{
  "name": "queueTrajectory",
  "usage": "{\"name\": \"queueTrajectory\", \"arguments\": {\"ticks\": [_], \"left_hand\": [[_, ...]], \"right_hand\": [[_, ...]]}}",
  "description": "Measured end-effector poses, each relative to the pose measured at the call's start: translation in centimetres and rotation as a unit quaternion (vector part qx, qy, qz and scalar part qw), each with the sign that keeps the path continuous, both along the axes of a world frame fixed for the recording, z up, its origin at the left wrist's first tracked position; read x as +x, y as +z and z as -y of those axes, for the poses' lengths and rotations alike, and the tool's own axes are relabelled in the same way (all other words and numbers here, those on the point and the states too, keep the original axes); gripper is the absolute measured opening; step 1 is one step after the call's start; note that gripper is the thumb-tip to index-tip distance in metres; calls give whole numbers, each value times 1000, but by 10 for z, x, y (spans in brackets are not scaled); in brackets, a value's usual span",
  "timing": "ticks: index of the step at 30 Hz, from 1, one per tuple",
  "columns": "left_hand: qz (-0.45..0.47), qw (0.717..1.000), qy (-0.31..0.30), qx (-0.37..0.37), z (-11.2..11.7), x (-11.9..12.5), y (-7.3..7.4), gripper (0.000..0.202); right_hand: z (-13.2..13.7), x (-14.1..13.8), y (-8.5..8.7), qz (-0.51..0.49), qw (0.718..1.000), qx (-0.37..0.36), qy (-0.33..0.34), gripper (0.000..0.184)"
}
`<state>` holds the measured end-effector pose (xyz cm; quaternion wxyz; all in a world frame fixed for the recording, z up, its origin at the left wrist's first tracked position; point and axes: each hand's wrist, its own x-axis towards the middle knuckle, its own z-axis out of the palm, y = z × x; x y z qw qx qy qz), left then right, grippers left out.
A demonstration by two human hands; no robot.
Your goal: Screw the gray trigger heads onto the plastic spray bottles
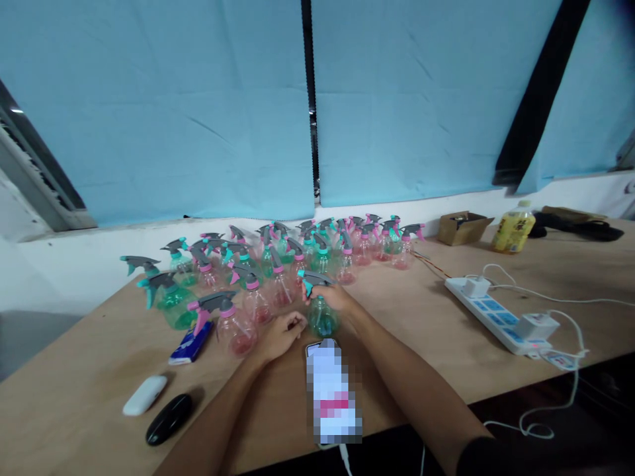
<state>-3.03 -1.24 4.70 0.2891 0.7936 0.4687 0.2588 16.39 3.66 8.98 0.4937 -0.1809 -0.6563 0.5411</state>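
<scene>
My right hand [333,295] is wrapped round the neck and trigger head of a green spray bottle [323,320], which stands upright on the table in front of me. The bottle has a grey head and a turquoise trigger pointing left. Just left of it, my left hand [288,330] rests with its fingers curled in, apart from the bottle and with nothing seen in them. Close beyond that hand stand pink spray bottles, the nearest one a pink spray bottle [238,334] with a grey and pink head. A lit phone [330,396], its screen blurred out, lies between my forearms.
Many pink and green spray bottles [282,287] crowd the table [397,317] toward the wall. At left lie a blue packet [191,344], a white case [145,395] and a black case [169,419]. At right are a power strip [496,317], a cardboard box [464,229] and a yellow drink bottle [513,228].
</scene>
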Motion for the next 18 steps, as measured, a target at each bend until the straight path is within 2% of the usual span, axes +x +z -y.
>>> {"name": "queueTrajectory", "arguments": {"ticks": [8, 14, 16, 18], "left_hand": [[2, 1000, 4, -1, 0, 0, 0, 28], [2, 1000, 6, 2, 0, 0, 1, 32], [1, 1000, 8, 8, 1, 0, 1, 33], [-4, 1000, 11, 21, 3, 0, 1, 33]], "right_hand": [[-3, -2, -3, -2, 1000, 19, -12, 21], [0, -2, 1, 7, 1000, 13, -7, 15], [-3, -3, -2, 9, 1000, 15, -26, 15], [-7, -3, -9, 18, 996, 20, -87, 14]]}}
